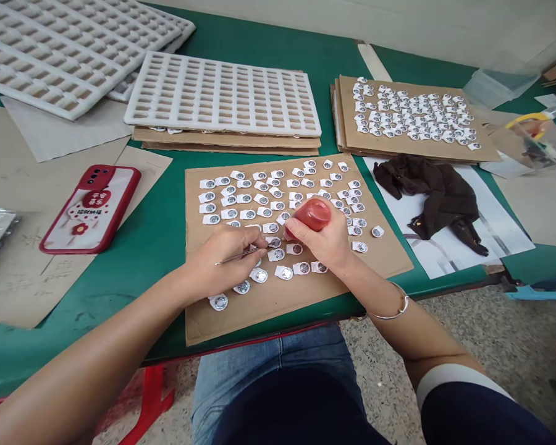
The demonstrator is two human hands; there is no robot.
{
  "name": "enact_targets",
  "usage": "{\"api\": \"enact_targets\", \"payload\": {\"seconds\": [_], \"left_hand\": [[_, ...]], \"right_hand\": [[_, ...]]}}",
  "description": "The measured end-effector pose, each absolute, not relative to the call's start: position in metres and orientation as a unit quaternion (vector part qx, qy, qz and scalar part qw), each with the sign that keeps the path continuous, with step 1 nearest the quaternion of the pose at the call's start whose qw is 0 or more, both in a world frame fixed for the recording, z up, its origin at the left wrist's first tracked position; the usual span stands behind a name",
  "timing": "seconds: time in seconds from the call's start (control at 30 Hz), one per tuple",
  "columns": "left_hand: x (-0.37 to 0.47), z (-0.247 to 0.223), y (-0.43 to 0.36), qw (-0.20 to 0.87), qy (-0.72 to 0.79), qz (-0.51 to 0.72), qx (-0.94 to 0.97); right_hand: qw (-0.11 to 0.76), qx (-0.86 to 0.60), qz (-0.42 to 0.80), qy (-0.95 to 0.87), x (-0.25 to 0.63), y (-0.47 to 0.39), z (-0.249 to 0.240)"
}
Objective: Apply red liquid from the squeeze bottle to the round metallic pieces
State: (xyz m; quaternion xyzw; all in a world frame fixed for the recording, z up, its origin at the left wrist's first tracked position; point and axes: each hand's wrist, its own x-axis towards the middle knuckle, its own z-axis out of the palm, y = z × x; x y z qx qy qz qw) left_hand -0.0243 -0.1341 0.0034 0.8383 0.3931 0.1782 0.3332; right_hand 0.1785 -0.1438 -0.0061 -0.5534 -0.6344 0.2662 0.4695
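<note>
Between its fingers the left hand (231,256) pinches a thin silver tool (240,255); the right hand (330,240) grips a red rounded bottle (311,216) above brown flat cardboard (278,309).

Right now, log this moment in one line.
left hand: holds thin metal tool | right hand: grips rounded red bottle | below: round silver pieces with white tabs on brown cardboard sheet

Along the near edge of the green table (160,225) lie a cardboard sheet (271,309) and, right of it, white paper (505,232); toward the far edge, a left cardboard stack (231,141), a right cardboard stack (426,150) and a clear plastic box (495,86); brown paper (16,281) toward the left end
</note>
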Motion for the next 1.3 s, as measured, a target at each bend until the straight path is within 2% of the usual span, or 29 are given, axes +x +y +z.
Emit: {"api": "enact_targets", "payload": {"seconds": [0.3, 1.3], "left_hand": [[-0.0226, 0.0082, -0.1349, 0.346, 0.396, 0.172, 0.833], [-0.0237, 0.0073, -0.1347, 0.352, 0.402, 0.161, 0.83]], "right_hand": [[0.472, -0.527, 0.222, -0.67, 0.1787, -0.1456, -0.0072], [0.464, -0.512, 0.221, -0.689, 0.1781, -0.1474, -0.0071]]}}
